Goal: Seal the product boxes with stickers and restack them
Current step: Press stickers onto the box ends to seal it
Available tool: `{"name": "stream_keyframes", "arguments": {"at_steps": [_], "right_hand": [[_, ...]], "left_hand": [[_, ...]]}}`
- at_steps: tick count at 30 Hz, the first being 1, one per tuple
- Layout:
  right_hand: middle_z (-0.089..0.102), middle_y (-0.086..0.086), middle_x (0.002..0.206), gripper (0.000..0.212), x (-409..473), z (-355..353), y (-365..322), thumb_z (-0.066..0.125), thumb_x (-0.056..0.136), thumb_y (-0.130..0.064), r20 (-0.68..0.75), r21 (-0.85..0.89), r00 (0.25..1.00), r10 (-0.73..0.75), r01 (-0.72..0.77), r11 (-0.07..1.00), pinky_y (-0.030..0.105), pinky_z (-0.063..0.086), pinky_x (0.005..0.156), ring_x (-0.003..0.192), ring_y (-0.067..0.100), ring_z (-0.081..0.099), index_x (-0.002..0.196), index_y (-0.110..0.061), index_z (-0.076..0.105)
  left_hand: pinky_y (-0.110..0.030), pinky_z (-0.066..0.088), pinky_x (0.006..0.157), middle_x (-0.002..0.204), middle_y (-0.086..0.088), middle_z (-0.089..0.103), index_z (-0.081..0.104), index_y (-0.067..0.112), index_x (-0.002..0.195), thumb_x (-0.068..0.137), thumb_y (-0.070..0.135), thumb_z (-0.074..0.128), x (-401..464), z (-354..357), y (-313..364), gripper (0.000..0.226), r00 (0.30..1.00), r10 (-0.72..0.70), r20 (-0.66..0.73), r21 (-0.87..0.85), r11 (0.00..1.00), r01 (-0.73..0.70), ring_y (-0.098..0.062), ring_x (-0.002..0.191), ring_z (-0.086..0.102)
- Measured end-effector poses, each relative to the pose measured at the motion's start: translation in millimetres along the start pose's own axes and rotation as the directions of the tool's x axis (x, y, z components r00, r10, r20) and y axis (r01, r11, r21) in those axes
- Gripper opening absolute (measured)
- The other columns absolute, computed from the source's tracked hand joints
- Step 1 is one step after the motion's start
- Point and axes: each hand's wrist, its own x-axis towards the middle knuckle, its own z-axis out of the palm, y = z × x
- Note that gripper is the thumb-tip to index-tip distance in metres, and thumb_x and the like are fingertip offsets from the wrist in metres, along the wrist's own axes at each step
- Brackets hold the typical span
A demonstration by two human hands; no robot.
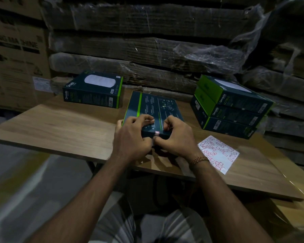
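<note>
Both forearms reach forward over the near edge of the wooden table, wrists nearly level. The left hand has its fingers curled, gripping the centre box at its near left corner. The right hand, a beaded bracelet on its wrist, grips the box's near edge, thumb tips almost meeting.

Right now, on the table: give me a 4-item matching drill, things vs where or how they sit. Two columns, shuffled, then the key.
Things
1. sticker sheet
2. single box
3. box stack
4. middle box

Places
A. stacked at the table's back right
B. gripped by left hand and right hand, a sticker on its near edge
C. flat, right of the hands
D. alone, back left

Pairs: 1-C, 2-D, 3-A, 4-B
</note>
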Motion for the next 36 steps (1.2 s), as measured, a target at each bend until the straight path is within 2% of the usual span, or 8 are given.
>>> {"name": "stream_keyframes", "arguments": {"at_steps": [5,8,13,18,21,26,32,36], "right_hand": [[0.058,-0.012,0.082,0.036,0.3,-9.1,5.3,0.089,0.080,-0.036,0.056,0.117,0.997,0.060,-0.067,0.991,0.012,0.041,0.060,0.069,0.001,0.051,0.090,-0.022,0.056],[0.058,-0.012,0.081,0.036,-0.3,-7.8,3.4,0.089,0.079,-0.034,0.030,0.131,0.998,0.062,-0.066,0.989,0.012,0.043,0.060,0.071,-0.006,0.053,0.088,-0.021,0.057],[0.057,-0.012,0.077,0.034,-1.8,-5.6,3.6,0.088,0.076,-0.029,-0.006,0.125,0.999,0.041,-0.040,0.991,0.012,0.040,0.057,0.070,-0.004,0.053,0.085,-0.018,0.057],[0.057,-0.013,0.080,0.038,-0.1,-5.2,5.2,0.090,0.078,-0.035,0.005,0.132,0.999,0.034,-0.034,0.991,0.013,0.041,0.060,0.070,0.000,0.052,0.086,-0.022,0.055],[0.057,-0.012,0.080,0.038,-0.3,-5.3,3.9,0.090,0.078,-0.033,-0.001,0.132,0.999,0.034,-0.034,0.991,0.012,0.041,0.060,0.069,0.001,0.050,0.085,-0.020,0.055],[0.056,-0.012,0.080,0.034,-1.2,-5.1,4.5,0.086,0.077,-0.029,0.002,0.130,1.000,0.017,-0.017,0.991,0.012,0.040,0.059,0.070,0.000,0.051,0.084,-0.018,0.055],[0.057,-0.011,0.079,0.034,-0.1,-2.8,5.2,0.086,0.076,-0.032,-0.012,0.125,1.000,0.022,-0.020,0.992,0.015,0.039,0.057,0.068,0.002,0.050,0.083,-0.017,0.056],[0.056,-0.011,0.078,0.032,-0.3,-2.6,3.8,0.085,0.075,-0.030,-0.016,0.104,1.000,0.017,-0.015,0.995,0.016,0.036,0.057,0.067,0.004,0.049,0.083,-0.019,0.056]], "left_hand": [[-0.050,0.040,0.110,0.108,0.024,0.042,0.058,0.037,0.137,0.080,0.039,0.066,-1.3,0.6,0.0,0.057,0.998,0.032,-0.054,-0.004,0.999,-0.032,0.004,0.100,0.031],[-0.048,0.039,0.109,0.103,0.034,0.041,0.057,0.040,0.135,0.087,0.049,0.074,-1.5,3.3,-1.8,0.051,0.996,0.054,-0.068,0.011,0.999,-0.053,0.007,0.103,0.035],[-0.044,0.035,0.110,0.111,0.031,0.046,0.057,0.044,0.133,0.089,0.055,0.074,-1.0,5.7,-1.0,0.048,0.996,0.050,-0.075,0.031,0.998,-0.048,-0.002,0.118,0.053],[-0.054,0.037,0.115,0.111,0.028,0.043,0.057,0.043,0.134,0.087,0.047,0.074,-1.5,5.0,-1.7,0.050,0.997,0.033,-0.070,0.023,0.999,-0.031,0.001,0.111,0.045],[-0.051,0.036,0.115,0.113,0.027,0.049,0.057,0.042,0.134,0.086,0.043,0.074,-0.8,3.8,-2.5,0.051,0.997,0.046,-0.065,0.011,0.999,-0.045,-0.004,0.117,0.051],[-0.046,0.033,0.114,0.117,0.028,0.053,0.055,0.044,0.135,0.088,0.061,0.072,-0.4,7.5,-4.3,0.053,0.996,0.048,-0.075,0.014,0.999,-0.047,-0.003,0.119,0.053],[-0.049,0.037,0.111,0.098,0.038,0.037,0.057,0.042,0.134,0.087,0.053,0.076,-1.2,7.6,-2.6,0.052,0.995,0.052,-0.083,0.032,0.998,-0.050,-0.003,0.114,0.050],[-0.049,0.034,0.111,0.109,0.030,0.049,0.057,0.040,0.135,0.085,0.047,0.073,0.2,5.5,-3.4,0.054,0.996,0.061,-0.057,0.021,0.998,-0.060,-0.009,0.119,0.055]]}}
